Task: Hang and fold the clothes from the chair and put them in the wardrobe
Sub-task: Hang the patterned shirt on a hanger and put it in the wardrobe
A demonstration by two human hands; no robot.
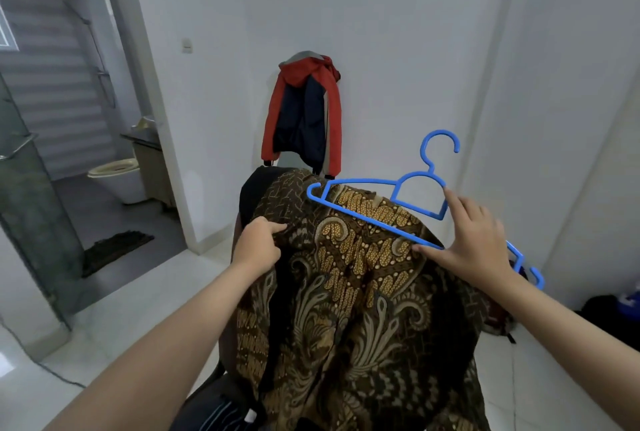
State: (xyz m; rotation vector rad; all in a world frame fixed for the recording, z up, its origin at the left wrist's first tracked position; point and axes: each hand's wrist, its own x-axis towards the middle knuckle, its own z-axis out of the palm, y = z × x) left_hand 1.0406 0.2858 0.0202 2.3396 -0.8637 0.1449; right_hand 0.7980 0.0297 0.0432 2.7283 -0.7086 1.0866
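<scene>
Far left, an open doorway gave onto a bathroom w/ a toilet (116, 178) and a dark floor mat (116, 250) on grey tile. A light switch (187, 46) sat on the white wall just right of the door frame.

Left hand (258, 245) was curled on the left side of the batik shirt (349, 299), fingers and thumb pinching a fold of the brown-and-gold fabric near the top edge. The shirt lay draped over the back of a dark chair (251, 191), covering most of it & hanging down toward the bottom of the view. More dark, striped cloth (214, 410) sat low at the chair's seat, partly under the shirt; couldn't tell what garment it was.

On the wall behind the chair hung a red-and-navy jacket (304, 115), well apart from both hands.

A blue plastic hanger (367, 214) lay tilted across the shirt's top, hook pointing up & right, its left end by the shirt's upper edge, right end running down past the wrist. Right hand (474, 240) was spread over it: index fingertip touched the hanger's neck triangle, thumb pressed on the lower bar against the fabric, other fingers loosely extended. No closed grip visible.

Far right, near the floor, a dark bag (602, 313) and sth blue (632, 299), cut off by the frame edge.
</scene>
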